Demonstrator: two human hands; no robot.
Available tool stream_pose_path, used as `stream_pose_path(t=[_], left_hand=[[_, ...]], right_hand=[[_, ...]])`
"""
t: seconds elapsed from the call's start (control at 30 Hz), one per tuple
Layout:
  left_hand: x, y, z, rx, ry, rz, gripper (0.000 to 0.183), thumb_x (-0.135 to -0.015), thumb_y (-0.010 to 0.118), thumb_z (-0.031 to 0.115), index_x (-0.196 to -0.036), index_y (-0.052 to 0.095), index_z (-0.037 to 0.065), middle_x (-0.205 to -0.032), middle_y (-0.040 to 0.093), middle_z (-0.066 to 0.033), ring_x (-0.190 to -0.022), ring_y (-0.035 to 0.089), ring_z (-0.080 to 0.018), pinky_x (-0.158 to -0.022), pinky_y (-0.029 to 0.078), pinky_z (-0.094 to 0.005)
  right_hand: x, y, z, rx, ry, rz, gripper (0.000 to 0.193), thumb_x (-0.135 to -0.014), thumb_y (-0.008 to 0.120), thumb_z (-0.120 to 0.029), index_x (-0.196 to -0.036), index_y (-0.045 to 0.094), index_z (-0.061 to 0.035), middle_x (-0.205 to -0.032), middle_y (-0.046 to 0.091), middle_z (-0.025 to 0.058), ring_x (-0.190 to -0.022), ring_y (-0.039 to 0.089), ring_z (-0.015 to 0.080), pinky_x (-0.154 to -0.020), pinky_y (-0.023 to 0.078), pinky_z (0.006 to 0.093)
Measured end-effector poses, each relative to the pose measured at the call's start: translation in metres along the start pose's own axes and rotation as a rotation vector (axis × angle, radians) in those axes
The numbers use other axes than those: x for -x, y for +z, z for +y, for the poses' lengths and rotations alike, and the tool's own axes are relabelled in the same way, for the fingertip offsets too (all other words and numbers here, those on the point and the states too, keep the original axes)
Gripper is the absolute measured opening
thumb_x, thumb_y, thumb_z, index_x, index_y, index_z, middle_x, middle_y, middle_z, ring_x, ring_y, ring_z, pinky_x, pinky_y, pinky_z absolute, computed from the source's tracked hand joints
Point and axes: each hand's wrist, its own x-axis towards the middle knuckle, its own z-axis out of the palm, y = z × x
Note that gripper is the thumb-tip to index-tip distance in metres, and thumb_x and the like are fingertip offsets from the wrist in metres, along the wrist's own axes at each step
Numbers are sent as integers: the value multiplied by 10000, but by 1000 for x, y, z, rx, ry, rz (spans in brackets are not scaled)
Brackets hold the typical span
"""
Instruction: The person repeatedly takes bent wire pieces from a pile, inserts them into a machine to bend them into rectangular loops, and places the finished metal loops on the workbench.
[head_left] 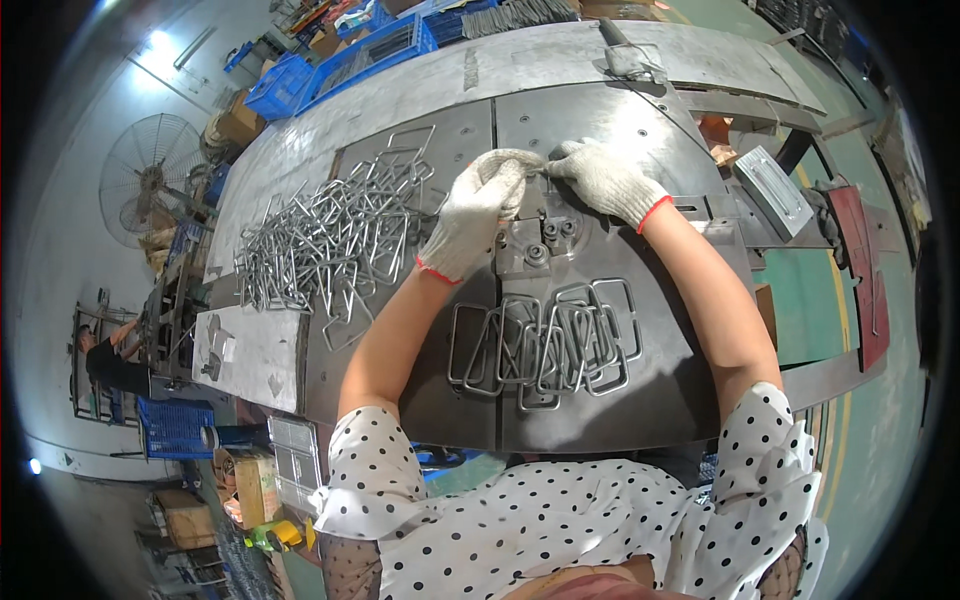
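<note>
My left hand (487,200), in a white knitted glove with a red cuff, is closed with its fingers curled inward. My right hand (610,183), gloved the same way, is closed in a pinch, its fingertips close to the left ones. Whatever they grip is hidden by the gloves. Just below them, a small metal fixture (520,248) with bolts is fixed to the steel worktable (650,400). A loose group of bent wire frames (545,345) lies nearer to me. Left of my left hand is a large tangled pile of similar wire frames (335,235).
Blue crates (370,60) stand beyond the table's far edge. A tool with a dark handle (628,55) lies at the far right. A grey metal block (773,192) sits beyond the right edge. A large fan (152,180) and another person (115,360) are at the left.
</note>
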Motion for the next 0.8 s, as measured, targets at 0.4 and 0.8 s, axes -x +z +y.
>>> stream_pose_path(t=[0.4, 0.8], left_hand=[[4, -1, 2, -56, -12, 34, 251, -1091, 572, 151, -1229, 695, -20, -1067, 718, -32, -870, 616, -55, -792, 498, -214], [5, 5, 4, -53, 37, 20, 270, -1115, 537, 180, -1232, 689, -11, -755, 547, 50, -603, 405, -23, -544, 325, -209]], right_hand=[[-2, -11, -5, -65, 82, -102, 326, -968, 603, -123, -1249, 767, -134, -1163, 678, 170, -1130, 650, 376, -975, 525, 474], [-2, -12, -4, -88, 78, -94, 332, -958, 601, -101, -1244, 767, -133, -1166, 680, 173, -1128, 656, 384, -967, 526, 484]])
